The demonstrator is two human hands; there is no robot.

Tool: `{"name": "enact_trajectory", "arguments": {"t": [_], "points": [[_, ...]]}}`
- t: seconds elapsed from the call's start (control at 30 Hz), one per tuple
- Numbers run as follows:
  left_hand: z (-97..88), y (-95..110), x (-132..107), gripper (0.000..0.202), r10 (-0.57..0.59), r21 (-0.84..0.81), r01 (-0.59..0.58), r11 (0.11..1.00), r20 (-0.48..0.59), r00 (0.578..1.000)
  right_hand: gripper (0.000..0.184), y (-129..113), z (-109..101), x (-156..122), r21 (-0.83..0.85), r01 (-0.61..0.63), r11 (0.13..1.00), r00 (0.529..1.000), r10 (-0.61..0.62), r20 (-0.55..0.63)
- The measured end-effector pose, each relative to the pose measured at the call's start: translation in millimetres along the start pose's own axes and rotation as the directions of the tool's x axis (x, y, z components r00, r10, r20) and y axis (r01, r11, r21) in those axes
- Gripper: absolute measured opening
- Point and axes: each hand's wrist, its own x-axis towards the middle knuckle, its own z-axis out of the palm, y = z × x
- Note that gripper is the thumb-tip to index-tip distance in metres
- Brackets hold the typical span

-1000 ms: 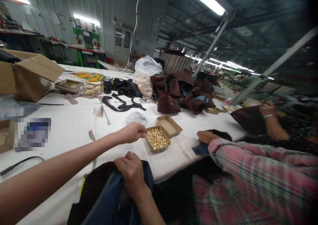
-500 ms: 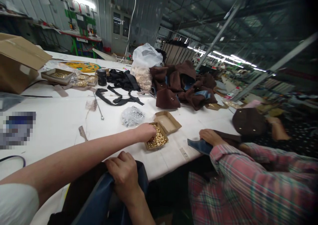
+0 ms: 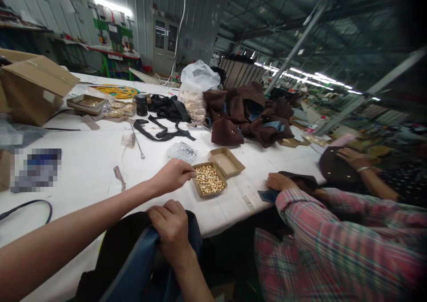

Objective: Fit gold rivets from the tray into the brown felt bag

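Note:
My left hand is closed in a pinch just above the left edge of a small cardboard box. Whatever sits between its fingertips is too small to make out. Inside the box lie many gold-coloured metal fasteners. Close to my body, my right hand is wrapped round the upper edge of a dark brown and blue fabric piece, bunched below the table edge. The box's lid lies open side up behind the box. A clear bag of small metal parts rests behind my left hand.
A person in a plaid sleeve handles brown and blue fabric at right; another person's hand touches a brown piece. Brown fabric pieces are piled at the back. Black straps, a metal rod and a carton occupy the table.
My left hand has come out of the box of fasteners and moved left and slightly up, fingers pinched. My right hand keeps its grip on the fabric. Another person's hand now shows on the brown piece.

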Motion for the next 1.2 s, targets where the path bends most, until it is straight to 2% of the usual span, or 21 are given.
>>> {"name": "enact_trajectory", "arguments": {"t": [0.1, 0.17, 0.27, 0.33, 0.37, 0.47, 0.6, 0.67, 0.77, 0.97, 1.2], "points": [[-24.9, -13, -75, 0.035, -0.226, -0.200, 0.219, 0.955, -0.011, 0.974, 0.020, -5, -9, -6, 0.046, 0.048, 0.998, 0.987, -0.041, -0.153], [-34.6, -18, -128, 0.043, -0.344, -0.287, 0.333, 0.898, 0.014, 0.939, 0.024, -11, -18, -11, 0.105, 0.070, 0.992, 0.980, -0.048, -0.195], [-33.9, -9, -194, 0.045, -0.500, -0.452, 0.461, 0.763, 0.039, 0.865, 0.028, -22, -31, -17, 0.200, 0.099, 0.975, 0.984, -0.066, -0.166], [-26.0, 4, -221, 0.042, -0.563, -0.596, 0.476, 0.647, 0.046, 0.825, 0.029, -31, -38, -19, 0.238, 0.129, 0.963, 0.986, -0.097, -0.139], [-21.5, 10, -230, 0.041, -0.573, -0.655, 0.459, 0.600, 0.048, 0.818, 0.029, -36, -40, -20, 0.245, 0.141, 0.959, 0.985, -0.112, -0.130], [-10.9, 22, -244, 0.039, -0.534, -0.762, 0.386, 0.520, 0.062, 0.843, 0.027, -51, -46, -22, 0.236, 0.158, 0.959, 0.984, -0.134, -0.116], [-5.0, 25, -250, 0.037, -0.445, -0.869, 0.313, 0.383, 0.123, 0.887, 0.023, -65, -55, -25, 0.235, 0.160, 0.959, 0.985, -0.139, -0.102], [-3.8, 25, -252, 0.037, -0.392, -0.893, 0.294, 0.342, 0.149, 0.908, 0.023, -70, -61, -27, 0.234, 0.172, 0.957, 0.983, -0.153, -0.098], [-2.5, 28, -256, 0.040, -0.340, -0.905, 0.275, 0.326, 0.159, 0.927, 0.023, -75, -67, -28, 0.202, 0.200, 0.959, 0.978, -0.183, -0.101], [-0.3, 30, -263, 0.037, -0.359, -0.919, 0.236, 0.315, 0.115, 0.926, 0.023, -81, -70, -27, 0.174, 0.214, 0.961, 0.976, -0.206, -0.063], [-2.3, 32, -270, 0.034, -0.282, -0.940, 0.178, 0.290, 0.094, 0.955, 0.030, -79, -68, -31, 0.222, 0.157, 0.962, 0.988, -0.149, -0.050]]}}
